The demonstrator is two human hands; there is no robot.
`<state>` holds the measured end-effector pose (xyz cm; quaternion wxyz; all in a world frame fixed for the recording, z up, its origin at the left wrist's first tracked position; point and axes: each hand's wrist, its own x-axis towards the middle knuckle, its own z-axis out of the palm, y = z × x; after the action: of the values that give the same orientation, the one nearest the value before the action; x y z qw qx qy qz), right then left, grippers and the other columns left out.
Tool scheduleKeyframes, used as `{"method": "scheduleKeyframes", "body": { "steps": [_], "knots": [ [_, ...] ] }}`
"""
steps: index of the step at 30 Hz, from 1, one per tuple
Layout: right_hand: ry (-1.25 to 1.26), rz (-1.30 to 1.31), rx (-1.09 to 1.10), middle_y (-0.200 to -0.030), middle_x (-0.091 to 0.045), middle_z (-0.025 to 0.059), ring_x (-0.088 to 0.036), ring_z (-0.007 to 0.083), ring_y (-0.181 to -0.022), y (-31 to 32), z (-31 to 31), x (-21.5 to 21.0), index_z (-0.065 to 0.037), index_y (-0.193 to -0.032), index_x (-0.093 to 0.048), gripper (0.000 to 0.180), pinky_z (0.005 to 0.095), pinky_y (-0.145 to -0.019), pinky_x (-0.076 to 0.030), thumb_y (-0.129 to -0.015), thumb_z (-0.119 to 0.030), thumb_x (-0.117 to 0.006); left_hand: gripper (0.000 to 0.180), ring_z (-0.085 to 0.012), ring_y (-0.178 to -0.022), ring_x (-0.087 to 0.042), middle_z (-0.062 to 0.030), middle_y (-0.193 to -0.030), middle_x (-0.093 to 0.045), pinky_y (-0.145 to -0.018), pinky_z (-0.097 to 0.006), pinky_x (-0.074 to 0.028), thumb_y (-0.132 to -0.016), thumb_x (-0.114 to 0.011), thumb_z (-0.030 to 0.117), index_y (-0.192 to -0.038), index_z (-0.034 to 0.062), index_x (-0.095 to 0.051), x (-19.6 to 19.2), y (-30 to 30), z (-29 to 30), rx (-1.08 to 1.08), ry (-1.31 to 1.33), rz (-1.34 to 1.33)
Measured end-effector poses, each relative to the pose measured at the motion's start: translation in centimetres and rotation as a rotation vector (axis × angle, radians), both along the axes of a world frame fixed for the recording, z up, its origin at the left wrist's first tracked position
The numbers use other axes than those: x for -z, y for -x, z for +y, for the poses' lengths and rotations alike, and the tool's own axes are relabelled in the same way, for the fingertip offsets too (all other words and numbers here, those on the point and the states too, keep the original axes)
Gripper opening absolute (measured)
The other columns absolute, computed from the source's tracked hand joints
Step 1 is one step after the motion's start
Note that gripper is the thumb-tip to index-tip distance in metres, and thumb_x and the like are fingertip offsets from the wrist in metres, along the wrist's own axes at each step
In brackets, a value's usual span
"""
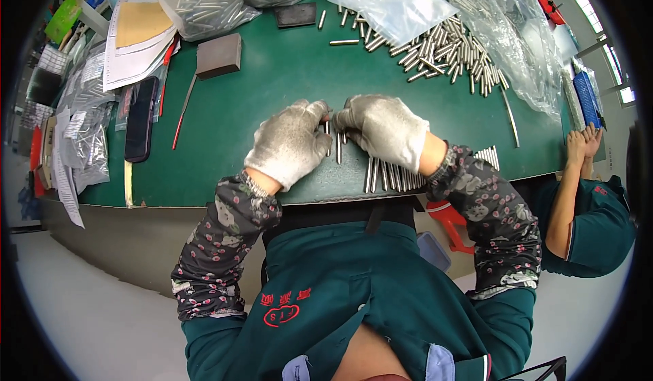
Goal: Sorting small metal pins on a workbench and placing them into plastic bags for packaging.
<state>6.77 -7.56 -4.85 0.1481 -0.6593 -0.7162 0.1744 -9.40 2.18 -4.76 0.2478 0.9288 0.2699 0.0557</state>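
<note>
Both hands wear pale grey work gloves and work close together over the green tabletop. My left hand point(287, 143) is closed, with a short shiny metal pin point(328, 138) upright at its fingertips. Just to the right, my right hand point(386, 128) is curled with its fingertips on another metal pin point(339, 151); part of one more pin shows beside it. The fingers hide the upper ends of these pins. Below the right hand, a row of metal pins point(389, 177) lies side by side near the table's front edge, partly covered by the wrist.
A heap of loose pins point(449, 55) lies at the far right under a clear plastic bag point(391, 4). Far left are a bag of pins point(204, 7), a brown block point(219, 56), a phone point(141, 119) and papers point(129, 65). A co-worker's hands point(583, 142) rest at the right edge.
</note>
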Motion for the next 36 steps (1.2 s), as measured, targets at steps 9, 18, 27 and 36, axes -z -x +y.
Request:
{"method": "scheduleKeyframes", "body": {
  "steps": [9,18,27,36],
  "knots": [
    [-0.077,0.094,-0.194,-0.084,-0.062,0.0123,-0.059,0.0341,-0.084,0.4,-2.4,-0.9,-0.009,-0.095,-0.066,0.024,0.0429,-0.073,-0.048,-0.072,-0.007,-0.065,0.029,-0.0330,-0.087,-0.063,-0.0124,-0.094,-0.063,-0.076,-0.042,-0.051,-0.075,-0.066,0.017,-0.102,0.0072,-0.061,0.1,1.9,-1.8,0.044,-0.041,-0.055],
    [-0.013,-0.166,0.013,-0.092,-0.061,0.0151,-0.059,0.0332,-0.091,4.1,-4.1,-2.2,0.000,-0.103,-0.062,0.060,0.0440,-0.078,-0.045,-0.066,-0.046,-0.073,0.030,-0.0339,-0.088,-0.063,-0.0135,-0.094,-0.063,-0.076,-0.042,-0.050,-0.075,-0.067,0.017,-0.102,0.0068,-0.061,0.0,2.0,-1.7,0.038,-0.001,-0.072],
    [0.020,-0.200,0.074,-0.096,-0.060,0.0128,-0.058,0.0319,-0.092,3.9,-4.6,-2.3,-0.002,-0.100,-0.062,0.044,0.0436,-0.079,-0.044,-0.067,-0.030,-0.070,0.030,-0.0323,-0.088,-0.062,-0.0121,-0.093,-0.062,-0.078,-0.041,-0.050,-0.074,-0.067,0.017,-0.102,0.0072,-0.061,0.0,1.8,-2.0,0.080,-0.038,-0.090],
    [-0.088,-0.093,0.022,-0.098,-0.061,0.0127,-0.057,0.0327,-0.096,1.3,-4.1,-2.3,-0.005,-0.098,-0.065,0.039,0.0445,-0.080,-0.046,-0.068,-0.030,-0.069,0.030,-0.0326,-0.088,-0.061,-0.0118,-0.092,-0.062,-0.079,-0.042,-0.049,-0.073,-0.069,0.017,-0.100,0.0072,-0.061,-0.1,2.2,-2.1,0.069,-0.028,-0.088]
  ]
}}
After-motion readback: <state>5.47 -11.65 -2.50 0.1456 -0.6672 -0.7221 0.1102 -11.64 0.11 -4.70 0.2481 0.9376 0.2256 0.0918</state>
